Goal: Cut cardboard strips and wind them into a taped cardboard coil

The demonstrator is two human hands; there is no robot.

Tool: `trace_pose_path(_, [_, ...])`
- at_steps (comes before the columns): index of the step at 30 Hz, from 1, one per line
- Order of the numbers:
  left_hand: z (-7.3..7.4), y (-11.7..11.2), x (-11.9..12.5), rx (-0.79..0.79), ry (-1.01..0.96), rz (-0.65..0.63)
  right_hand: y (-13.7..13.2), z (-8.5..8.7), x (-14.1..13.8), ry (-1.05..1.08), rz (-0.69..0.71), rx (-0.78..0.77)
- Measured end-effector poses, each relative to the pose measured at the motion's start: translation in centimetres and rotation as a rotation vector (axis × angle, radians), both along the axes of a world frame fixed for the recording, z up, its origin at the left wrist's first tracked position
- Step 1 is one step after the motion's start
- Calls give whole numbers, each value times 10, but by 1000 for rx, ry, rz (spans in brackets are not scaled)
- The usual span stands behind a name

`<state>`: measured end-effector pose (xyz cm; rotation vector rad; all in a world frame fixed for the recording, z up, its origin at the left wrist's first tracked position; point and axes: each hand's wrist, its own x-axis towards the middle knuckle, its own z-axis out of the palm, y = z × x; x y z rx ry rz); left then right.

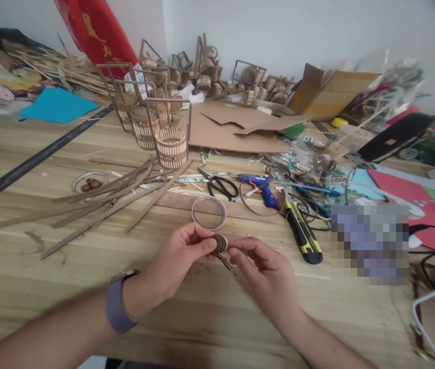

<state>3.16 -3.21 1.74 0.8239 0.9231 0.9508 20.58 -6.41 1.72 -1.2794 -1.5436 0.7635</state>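
Observation:
Between thumb and fingers, my left hand (179, 256) pinches a small round brown disc (221, 243) dotted with dark holes. Thin brown strips (224, 262) hang below it. My right hand (265, 271) is closed at the disc's right edge, its thumb and forefinger pressed together by the pale rim; whether they grip the rim or a fine strip is too small to tell. Just beyond the hands lies a pale ring (209, 212), over a flat brown strip (171, 201).
Scissors (221, 184), a blue glue gun (259, 187) and a yellow-black utility knife (304, 233) lie ahead and right. Small slatted buckets (170, 148) stand further back. Brown strips (102, 205) and a ring of brown balls (91, 184) are at left. Cardboard (233, 130) lies behind.

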Motion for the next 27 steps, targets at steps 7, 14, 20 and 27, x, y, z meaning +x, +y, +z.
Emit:
trace_pose_path(7, [-1,-5,3,66,37,15,0,4,-4,-116,-30,70])
trace_pose_path(14, [-1,-5,3,71,57,16,-1,2,-4,-104,-31,53])
trace_pose_path(20, [0,-6,4,78,70,11,-1,2,-5,-106,-30,51])
trace_pose_path(27, [-1,-7,3,57,48,6,-1,1,-5,-83,-12,38])
